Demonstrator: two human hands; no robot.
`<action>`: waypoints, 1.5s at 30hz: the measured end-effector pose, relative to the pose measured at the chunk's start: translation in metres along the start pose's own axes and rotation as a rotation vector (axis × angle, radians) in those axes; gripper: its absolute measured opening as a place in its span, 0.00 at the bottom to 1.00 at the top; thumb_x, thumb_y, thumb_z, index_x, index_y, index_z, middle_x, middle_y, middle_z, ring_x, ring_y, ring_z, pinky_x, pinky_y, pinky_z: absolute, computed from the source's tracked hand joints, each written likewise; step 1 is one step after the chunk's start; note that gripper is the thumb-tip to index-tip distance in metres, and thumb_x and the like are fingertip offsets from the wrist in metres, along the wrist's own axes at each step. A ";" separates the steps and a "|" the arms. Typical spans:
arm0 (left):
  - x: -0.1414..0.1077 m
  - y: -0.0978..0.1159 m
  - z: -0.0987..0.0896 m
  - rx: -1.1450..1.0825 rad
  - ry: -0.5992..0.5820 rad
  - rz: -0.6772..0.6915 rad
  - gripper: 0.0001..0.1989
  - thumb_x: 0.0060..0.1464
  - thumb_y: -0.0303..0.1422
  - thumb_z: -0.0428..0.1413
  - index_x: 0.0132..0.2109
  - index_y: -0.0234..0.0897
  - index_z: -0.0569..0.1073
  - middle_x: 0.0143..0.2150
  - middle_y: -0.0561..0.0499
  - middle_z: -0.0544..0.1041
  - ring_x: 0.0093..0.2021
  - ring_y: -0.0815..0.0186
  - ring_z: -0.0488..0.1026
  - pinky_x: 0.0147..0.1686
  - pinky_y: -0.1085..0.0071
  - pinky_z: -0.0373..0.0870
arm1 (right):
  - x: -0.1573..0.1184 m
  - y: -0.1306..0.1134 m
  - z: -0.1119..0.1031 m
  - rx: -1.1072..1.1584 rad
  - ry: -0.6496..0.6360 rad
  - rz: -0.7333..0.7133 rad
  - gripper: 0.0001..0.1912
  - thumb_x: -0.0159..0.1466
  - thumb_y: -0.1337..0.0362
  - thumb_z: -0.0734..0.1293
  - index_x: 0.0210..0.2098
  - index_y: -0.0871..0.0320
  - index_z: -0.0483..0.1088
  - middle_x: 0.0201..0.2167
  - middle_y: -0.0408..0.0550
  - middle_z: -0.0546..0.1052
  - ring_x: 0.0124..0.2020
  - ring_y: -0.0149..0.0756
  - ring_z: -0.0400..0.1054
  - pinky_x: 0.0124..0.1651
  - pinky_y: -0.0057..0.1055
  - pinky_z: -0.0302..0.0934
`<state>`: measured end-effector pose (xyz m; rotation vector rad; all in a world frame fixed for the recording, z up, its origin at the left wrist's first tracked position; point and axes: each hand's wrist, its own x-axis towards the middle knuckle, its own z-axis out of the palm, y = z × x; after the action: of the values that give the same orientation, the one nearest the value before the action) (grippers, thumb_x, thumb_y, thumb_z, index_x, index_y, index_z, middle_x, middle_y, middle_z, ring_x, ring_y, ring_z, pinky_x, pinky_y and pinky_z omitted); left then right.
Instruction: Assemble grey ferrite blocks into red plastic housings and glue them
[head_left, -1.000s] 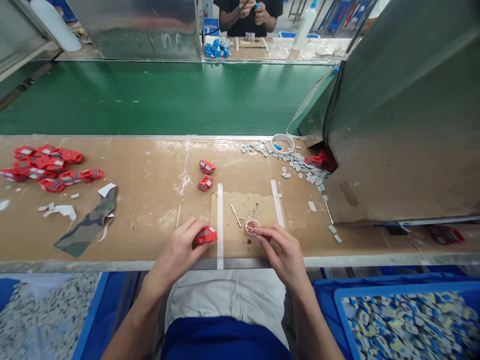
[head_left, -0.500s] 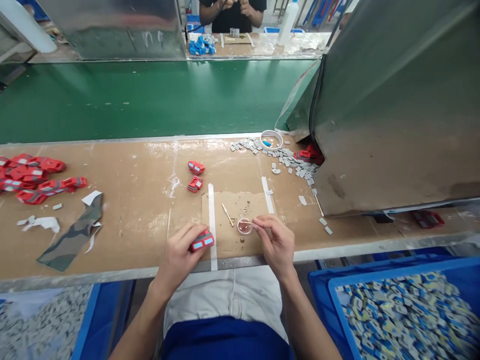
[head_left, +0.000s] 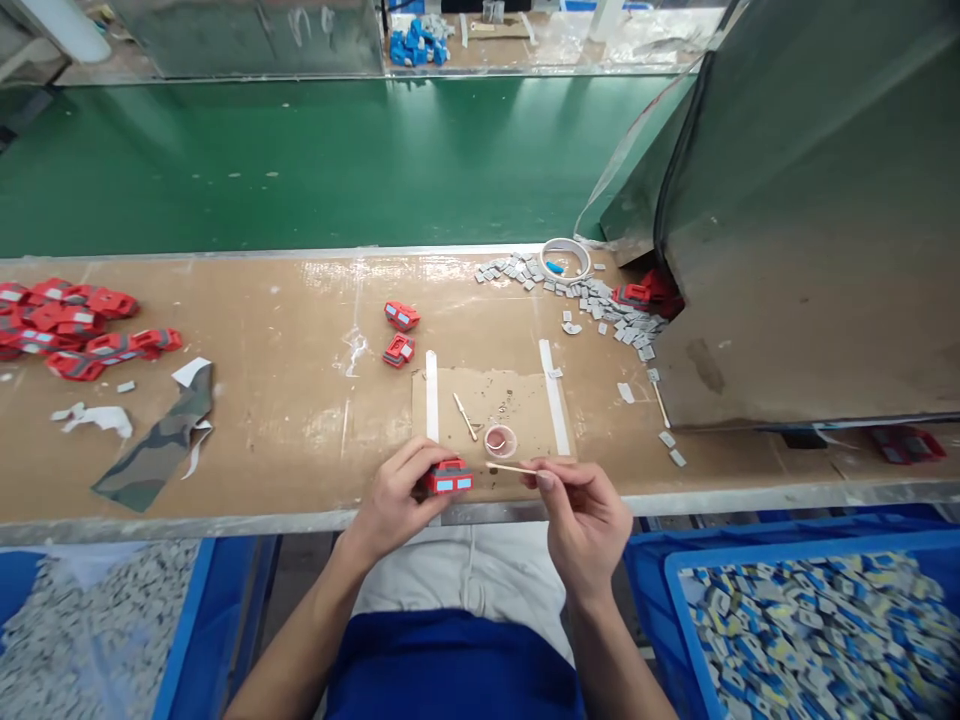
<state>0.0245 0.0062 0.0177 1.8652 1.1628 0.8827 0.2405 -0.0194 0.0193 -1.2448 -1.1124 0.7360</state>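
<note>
My left hand (head_left: 399,497) is closed around a red toy car part (head_left: 451,478) with two light-blue windows facing me, near the table's front edge. My right hand (head_left: 589,515) pinches a thin cotton swab (head_left: 512,468), its tip pointing left toward the red part but apart from it. Just beyond the tip stands a small clear cup (head_left: 500,441) with reddish-brown liquid. Another swab (head_left: 465,416) lies on the taped cardboard sheet (head_left: 517,385) behind. Two more red car parts (head_left: 400,333) rest further back, left of the sheet.
Red parts (head_left: 67,325) are heaped at the left, near a camouflage cloth strip (head_left: 161,440). Small grey pieces (head_left: 600,300) and a tape roll (head_left: 565,260) lie at the back right. A large metal panel (head_left: 810,220) stands at right. Blue bins (head_left: 671,580) sit below the table.
The swab has come out of the cup and now lies in front of it, pointing left. My left hand has brought the red toy car part rightward, closer to the swab. The view has tilted down.
</note>
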 end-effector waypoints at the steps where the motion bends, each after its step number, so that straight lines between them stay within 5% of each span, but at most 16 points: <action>1: -0.001 0.000 0.000 0.005 -0.005 -0.002 0.11 0.62 0.27 0.62 0.51 0.39 0.78 0.43 0.45 0.80 0.41 0.61 0.79 0.40 0.69 0.77 | -0.002 -0.004 0.002 -0.015 -0.044 -0.038 0.05 0.70 0.64 0.72 0.37 0.56 0.76 0.33 0.49 0.86 0.35 0.39 0.83 0.36 0.32 0.79; 7: -0.002 -0.002 0.003 0.054 -0.006 0.027 0.10 0.64 0.28 0.62 0.52 0.39 0.79 0.42 0.47 0.79 0.39 0.63 0.78 0.40 0.71 0.77 | -0.002 -0.014 0.015 -0.160 -0.192 -0.216 0.04 0.69 0.69 0.72 0.37 0.55 0.76 0.34 0.48 0.86 0.36 0.39 0.84 0.39 0.32 0.80; 23: -0.004 -0.005 0.005 0.062 -0.015 -0.002 0.08 0.65 0.32 0.61 0.51 0.40 0.79 0.42 0.47 0.80 0.39 0.63 0.78 0.39 0.71 0.77 | 0.001 -0.013 0.020 -0.264 -0.268 -0.300 0.05 0.71 0.69 0.69 0.38 0.54 0.75 0.34 0.48 0.86 0.35 0.38 0.84 0.37 0.30 0.78; 31: -0.001 -0.002 0.001 0.025 -0.013 0.000 0.08 0.64 0.30 0.62 0.50 0.39 0.80 0.41 0.48 0.79 0.39 0.62 0.78 0.41 0.70 0.76 | 0.002 -0.002 0.000 -0.181 -0.123 -0.134 0.02 0.70 0.66 0.72 0.38 0.54 0.77 0.35 0.48 0.85 0.38 0.40 0.83 0.42 0.35 0.78; 34: 0.000 0.000 0.000 -0.001 0.001 0.003 0.07 0.64 0.30 0.62 0.49 0.39 0.80 0.41 0.47 0.80 0.39 0.62 0.78 0.39 0.70 0.75 | 0.011 0.005 -0.007 -0.269 -0.030 -0.167 0.04 0.69 0.65 0.72 0.36 0.54 0.77 0.34 0.48 0.83 0.38 0.39 0.80 0.42 0.36 0.76; 37: 0.001 -0.001 -0.002 -0.039 0.023 0.018 0.07 0.64 0.32 0.64 0.48 0.38 0.80 0.42 0.46 0.81 0.39 0.62 0.79 0.39 0.71 0.76 | 0.016 0.010 -0.002 -0.348 -0.085 -0.212 0.05 0.71 0.65 0.71 0.36 0.54 0.77 0.36 0.48 0.81 0.39 0.37 0.78 0.43 0.34 0.74; 39: 0.000 -0.004 -0.003 -0.058 0.042 0.029 0.07 0.63 0.33 0.64 0.48 0.39 0.80 0.44 0.45 0.83 0.43 0.60 0.81 0.43 0.70 0.78 | 0.017 0.013 0.002 -0.375 -0.164 -0.226 0.05 0.72 0.61 0.70 0.43 0.53 0.77 0.41 0.50 0.80 0.43 0.39 0.78 0.46 0.35 0.74; 42: -0.003 -0.010 -0.003 -0.048 0.093 0.008 0.10 0.64 0.35 0.64 0.51 0.39 0.81 0.49 0.43 0.85 0.49 0.56 0.83 0.49 0.66 0.80 | 0.030 0.022 -0.009 -0.448 -0.247 -0.245 0.20 0.72 0.52 0.68 0.59 0.54 0.72 0.54 0.57 0.77 0.55 0.46 0.74 0.55 0.43 0.72; 45: -0.004 -0.015 -0.003 -0.040 0.119 -0.041 0.13 0.64 0.37 0.63 0.54 0.39 0.81 0.51 0.43 0.86 0.49 0.56 0.84 0.47 0.66 0.82 | 0.065 0.037 -0.039 -0.693 -0.131 -0.229 0.21 0.75 0.54 0.63 0.62 0.56 0.68 0.57 0.60 0.74 0.59 0.50 0.70 0.59 0.49 0.69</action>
<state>0.0143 0.0078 0.0052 1.7708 1.2414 0.9988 0.3031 0.0345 0.0012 -1.6134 -1.6683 0.2542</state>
